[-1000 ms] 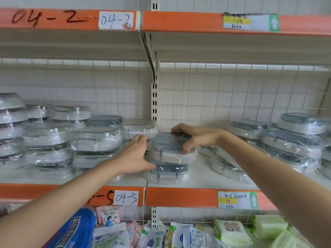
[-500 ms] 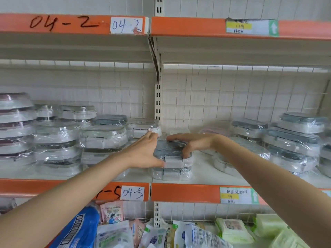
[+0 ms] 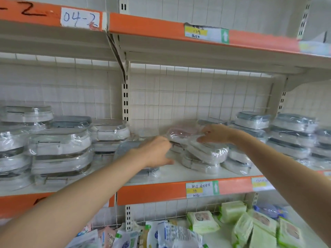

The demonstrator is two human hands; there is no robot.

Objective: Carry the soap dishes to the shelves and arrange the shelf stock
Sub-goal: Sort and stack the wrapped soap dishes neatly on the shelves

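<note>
Both hands, the left hand and right hand, seemingly open-fingered, touch wrapped soap dishes.

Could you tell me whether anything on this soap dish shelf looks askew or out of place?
Yes: the wrapped soap dishes under the right hand lie tilted and slumped, unlike the level stacks at left. A lone pink-lidded dish sits among grey ones.

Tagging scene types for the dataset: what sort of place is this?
Most likely a retail shop aisle or its stockroom. Orange-edged metal shelves carry price labels and a handwritten bay code; many identical shrink-wrapped soap dishes sit stacked, with wet-wipe packs on the shelf below.
</note>
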